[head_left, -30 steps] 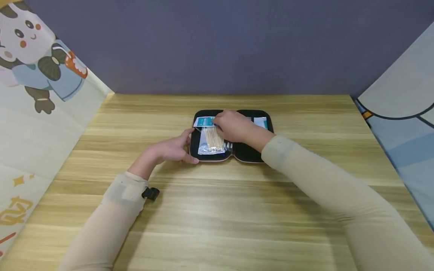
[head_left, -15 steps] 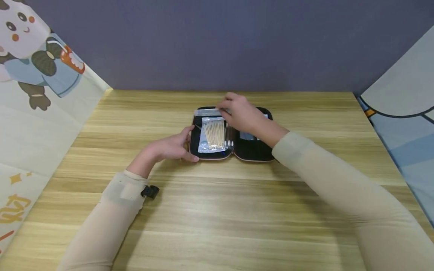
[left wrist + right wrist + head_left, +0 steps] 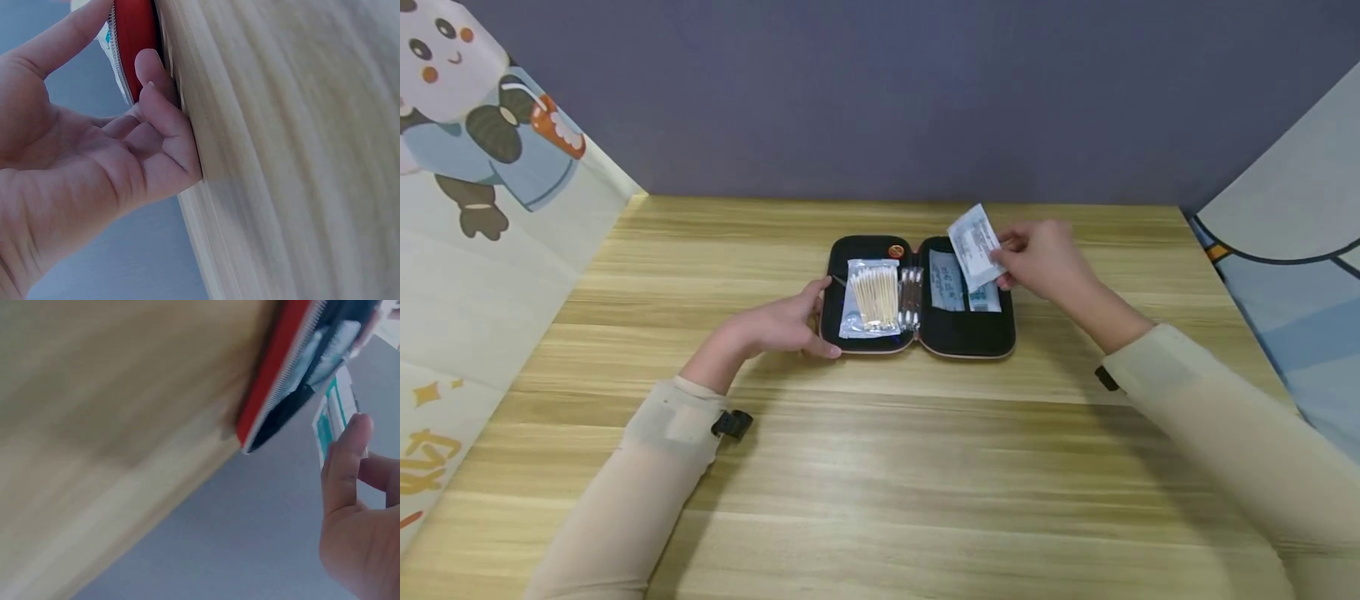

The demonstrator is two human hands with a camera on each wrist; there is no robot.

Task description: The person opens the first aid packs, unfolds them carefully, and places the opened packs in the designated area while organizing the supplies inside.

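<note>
An unfolded black-lined zip case lies on the table, its red outer shell visible in the right wrist view. At the case's left edge my left hand holds it, thumb near the front corner and fingers along the side. My right hand pinches a white printed sachet above the right half. That sachet's teal-marked side shows in the right wrist view. Two more sachets sit in the right half. The left half holds a bag of cotton swabs; brown-stemmed swabs lie by the hinge.
The wooden table stretches in front of the case. A dark grey panel rises behind it. Printed panels stand left and right.
My right hand has lifted the sachet from the left half's top and carried it rightward over the right half. A round orange sticker now shows there. The left hand stays at the case.
</note>
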